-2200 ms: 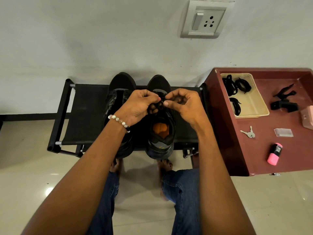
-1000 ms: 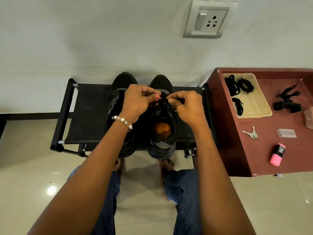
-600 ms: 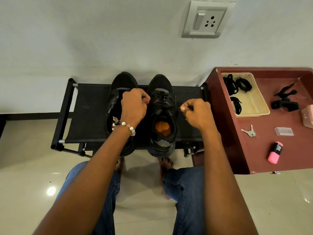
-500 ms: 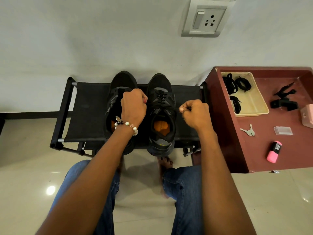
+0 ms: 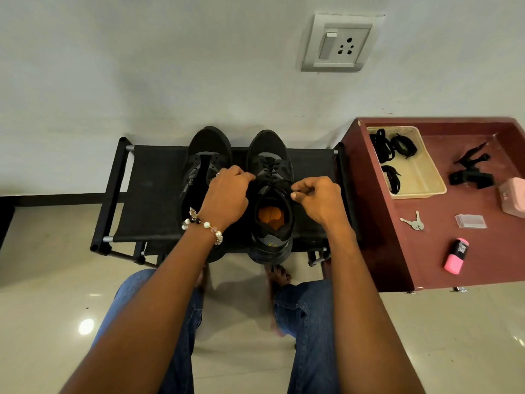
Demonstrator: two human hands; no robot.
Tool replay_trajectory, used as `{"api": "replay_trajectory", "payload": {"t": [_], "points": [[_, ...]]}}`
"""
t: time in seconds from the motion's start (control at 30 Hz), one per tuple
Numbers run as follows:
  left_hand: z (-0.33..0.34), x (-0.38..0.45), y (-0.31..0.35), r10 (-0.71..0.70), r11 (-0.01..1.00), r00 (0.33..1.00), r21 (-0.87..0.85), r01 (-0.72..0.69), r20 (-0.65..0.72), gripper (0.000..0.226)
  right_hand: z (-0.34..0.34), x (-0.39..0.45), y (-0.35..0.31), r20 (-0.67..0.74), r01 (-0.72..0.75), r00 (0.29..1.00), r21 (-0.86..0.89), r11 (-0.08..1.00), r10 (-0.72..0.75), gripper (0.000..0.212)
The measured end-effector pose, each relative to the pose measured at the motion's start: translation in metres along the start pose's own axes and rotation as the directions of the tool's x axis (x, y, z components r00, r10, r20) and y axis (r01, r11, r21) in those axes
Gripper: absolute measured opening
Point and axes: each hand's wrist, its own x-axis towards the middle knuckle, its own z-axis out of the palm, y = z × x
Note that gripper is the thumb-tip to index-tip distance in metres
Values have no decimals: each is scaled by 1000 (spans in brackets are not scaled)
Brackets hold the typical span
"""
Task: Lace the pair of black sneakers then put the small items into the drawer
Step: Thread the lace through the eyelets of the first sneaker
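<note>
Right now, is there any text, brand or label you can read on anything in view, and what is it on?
None can be read.
Pink block with a black label on the maroon table: white print, too small to read.
Right black sneaker, heel: yellow mark, too blurred.
Pale pink box: faint marking, unreadable.

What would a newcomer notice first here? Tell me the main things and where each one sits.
Two hands meet at the centre: the left hand and right hand pull the laces of the right sneaker, which stands beside the left sneaker on a black rack. To the right, a maroon table bears a cream tray of black laces, keys and a pink item.
</note>
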Motion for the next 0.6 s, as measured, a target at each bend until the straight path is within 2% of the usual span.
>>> {"api": "replay_trajectory", "payload": {"t": [0.07,0.1,0.17,0.23,0.3,0.33,0.43,0.53,0.57,0.6], "points": [[-1,-3,9,-20,990,999,-137,13,-49,38,2,0,-3,-80,47,996,41,998,-44,14],[-1,-6,13,-38,983,999,-183,33,-20,36,3,0,-5,-79,69,995,75,995,-63,19],[4,-11,21,-85,969,996,-229,88,24,37,5,0,-7,2,87,996,121,989,-88,38],[14,-16,25,-193,933,980,-316,170,-42,33,6,-1,-7,102,91,990,83,992,-99,48],[24,-18,26,-341,839,937,-476,264,-81,30,7,-4,-6,119,94,988,40,995,-98,39],[29,-19,28,-401,768,915,-564,305,-51,31,7,-6,-5,100,91,991,31,995,-94,33],[38,-26,36,-443,540,887,-752,379,128,46,7,-9,0,68,49,996,4,999,-49,27],[42,-42,39,-503,317,812,-811,492,296,49,10,-13,5,54,-34,998,-15,999,35,27],[42,-47,39,-511,297,797,-804,515,321,47,12,-14,6,47,-59,997,-6,998,59,28],[39,-53,39,-516,331,796,-783,526,316,47,12,-18,6,36,-79,996,-1,997,79,28]]}}
